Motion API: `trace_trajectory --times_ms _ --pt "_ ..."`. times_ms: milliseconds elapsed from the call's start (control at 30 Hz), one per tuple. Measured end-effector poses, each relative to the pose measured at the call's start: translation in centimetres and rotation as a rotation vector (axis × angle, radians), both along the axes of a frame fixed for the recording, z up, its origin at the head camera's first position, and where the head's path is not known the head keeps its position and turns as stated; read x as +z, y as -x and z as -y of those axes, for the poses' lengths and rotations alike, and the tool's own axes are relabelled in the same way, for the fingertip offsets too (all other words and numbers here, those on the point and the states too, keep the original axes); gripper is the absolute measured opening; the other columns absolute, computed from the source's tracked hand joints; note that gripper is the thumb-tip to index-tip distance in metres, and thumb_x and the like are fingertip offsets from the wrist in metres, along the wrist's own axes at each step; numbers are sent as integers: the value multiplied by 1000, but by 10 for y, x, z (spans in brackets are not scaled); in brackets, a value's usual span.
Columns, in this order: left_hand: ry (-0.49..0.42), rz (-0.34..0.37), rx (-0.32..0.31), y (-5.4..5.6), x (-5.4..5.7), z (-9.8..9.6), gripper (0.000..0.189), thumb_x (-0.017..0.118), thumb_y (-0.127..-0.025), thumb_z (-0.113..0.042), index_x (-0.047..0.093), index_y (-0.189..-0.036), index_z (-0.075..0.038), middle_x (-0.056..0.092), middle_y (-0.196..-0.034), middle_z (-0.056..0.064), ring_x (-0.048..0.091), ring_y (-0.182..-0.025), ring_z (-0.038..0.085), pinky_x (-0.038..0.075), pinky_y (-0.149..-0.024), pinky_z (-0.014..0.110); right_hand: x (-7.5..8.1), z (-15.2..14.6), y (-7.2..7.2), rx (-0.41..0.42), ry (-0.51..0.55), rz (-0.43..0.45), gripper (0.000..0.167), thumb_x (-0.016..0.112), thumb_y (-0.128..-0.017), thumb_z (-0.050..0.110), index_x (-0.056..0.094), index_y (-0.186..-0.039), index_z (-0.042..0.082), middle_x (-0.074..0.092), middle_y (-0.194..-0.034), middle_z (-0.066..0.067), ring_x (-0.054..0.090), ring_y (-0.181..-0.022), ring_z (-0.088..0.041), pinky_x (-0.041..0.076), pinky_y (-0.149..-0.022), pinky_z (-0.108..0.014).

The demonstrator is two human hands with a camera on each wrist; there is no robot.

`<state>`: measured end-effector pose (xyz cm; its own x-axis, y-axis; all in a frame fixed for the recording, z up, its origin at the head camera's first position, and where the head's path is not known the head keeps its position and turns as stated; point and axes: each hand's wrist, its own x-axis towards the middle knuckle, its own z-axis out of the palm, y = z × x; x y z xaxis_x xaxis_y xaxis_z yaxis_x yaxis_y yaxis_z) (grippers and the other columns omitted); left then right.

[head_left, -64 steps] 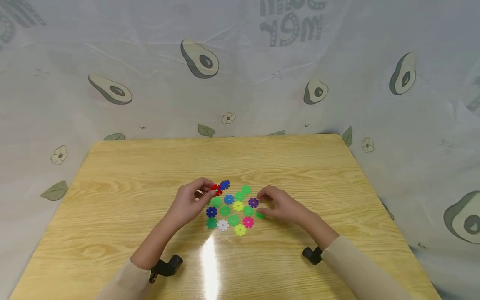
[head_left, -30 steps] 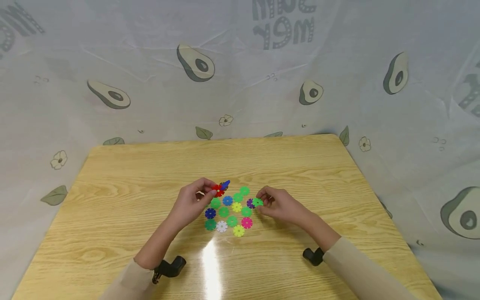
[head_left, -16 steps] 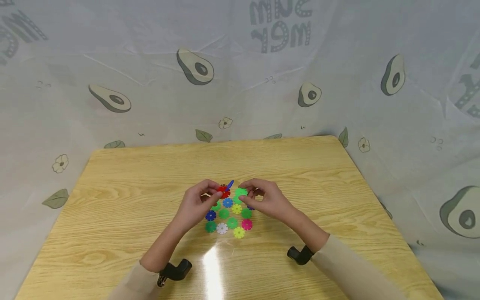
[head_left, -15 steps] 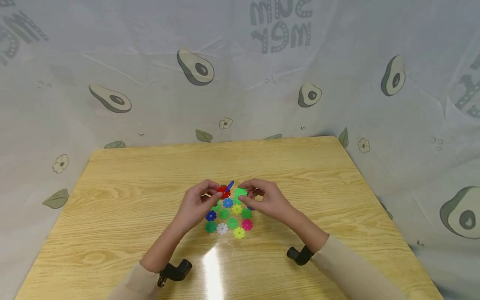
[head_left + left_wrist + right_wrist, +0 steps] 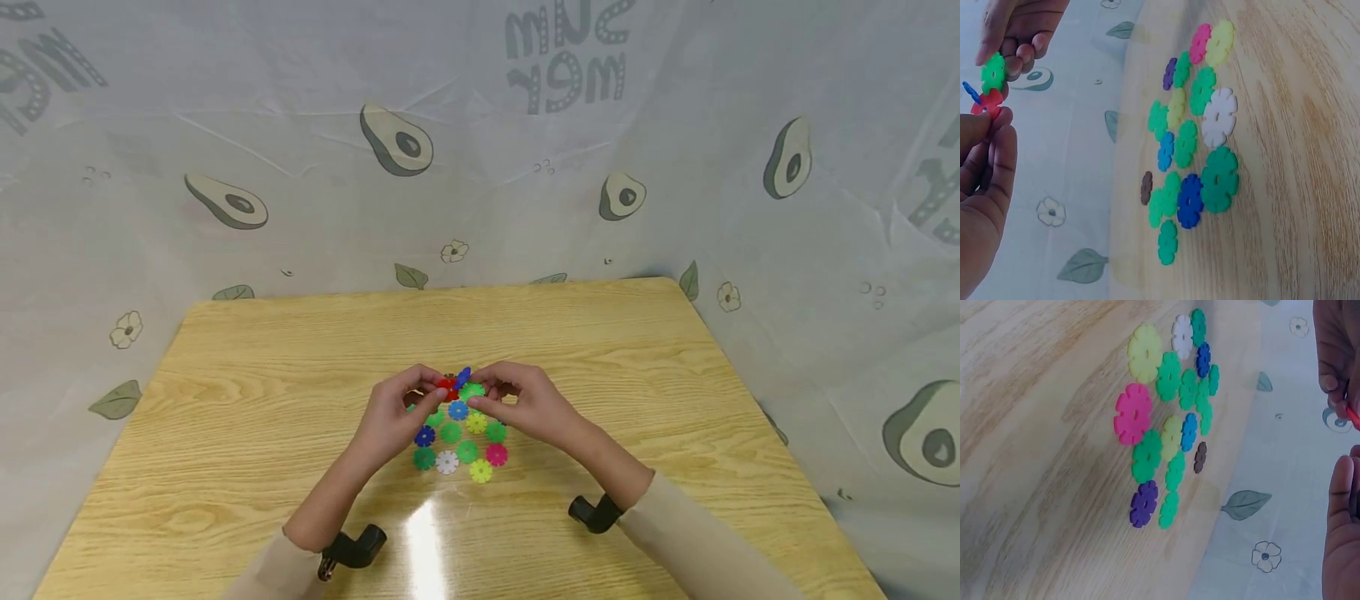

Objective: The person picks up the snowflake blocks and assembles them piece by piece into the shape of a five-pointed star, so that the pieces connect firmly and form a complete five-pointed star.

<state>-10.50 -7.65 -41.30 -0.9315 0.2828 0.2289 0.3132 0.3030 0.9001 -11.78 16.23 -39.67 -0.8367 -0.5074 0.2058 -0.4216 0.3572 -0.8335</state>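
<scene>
Slotted, flower-shaped plastic discs are in both hands. My left hand point(image 5: 393, 417) pinches a red disc point(image 5: 988, 102) by its edge. A blue disc point(image 5: 971, 92) stands at an angle in the red one. Between thumb and fingers, my right hand point(image 5: 536, 404) holds a green disc point(image 5: 993, 72). In the left wrist view its lower edge meets the top of the red disc; whether their slots interlock I cannot tell. Both hands are raised over the far side of the loose discs. In the right wrist view only a sliver of red shows between the hands.
Several loose discs lie flat on the wooden table point(image 5: 300, 350), among them a white disc point(image 5: 1182, 337), a pink disc point(image 5: 1133, 414), a purple disc point(image 5: 1143, 504) and a brown disc point(image 5: 1146, 187). A patterned cloth point(image 5: 480, 208) hangs behind the table.
My right hand picked up the green disc from the right of the loose discs and carried it left to the red one. My left hand shifted slightly right, still holding the red disc.
</scene>
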Motion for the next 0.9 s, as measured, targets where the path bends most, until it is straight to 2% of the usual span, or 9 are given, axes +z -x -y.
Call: trace_trajectory --times_ms 133,300,467,533,600,733,900 --pt "-7 -2 -3 0 0 2 8 68 -101 -8 71 -108 -4 74 -95 10 71 -85 23 61 -79 24 2 2 1 32 3 25 23 72 -100 12 72 -120 2 71 -98 -8 61 -84 -8 57 -76 -26" --pt "0 -37 -28 2 0 2 9 68 -102 -8 73 -108 -4 75 -93 9 70 -83 17 60 -78 22 3 3 2 56 23 48 16 70 -101 13 72 -114 4 68 -93 -7 59 -82 -11 55 -74 -27" --pt "-7 -53 -21 2 0 2 9 67 -102 -6 72 -109 -3 75 -93 10 68 -79 11 60 -76 26 2 6 3 45 36 74 18 70 -102 16 72 -115 5 67 -94 -7 58 -84 -12 56 -78 -27" --pt "15 -83 -10 2 -1 1 11 67 -102 -6 71 -112 -4 75 -94 9 68 -81 11 61 -78 27 1 7 5 31 42 95 20 70 -102 16 72 -117 4 68 -97 -8 59 -85 -13 58 -79 -27" --pt "62 -139 5 1 0 1 18 68 -101 -7 69 -118 -4 75 -95 7 69 -84 12 62 -80 28 1 9 7 20 53 122 21 70 -102 16 72 -119 3 69 -99 -10 62 -84 -15 59 -79 -27" --pt "203 -294 38 -1 0 -1 36 76 -96 -9 66 -130 -4 73 -99 6 68 -90 19 62 -79 30 -1 9 11 11 82 167 22 68 -103 17 72 -119 2 68 -99 -13 66 -80 -19 61 -76 -27" --pt "387 -508 86 -2 -2 -2 44 84 -90 -13 67 -128 -2 71 -109 8 62 -100 22 61 -78 31 -1 10 14 24 108 198 25 69 -103 21 72 -116 0 69 -98 -18 66 -77 -14 61 -74 -27"
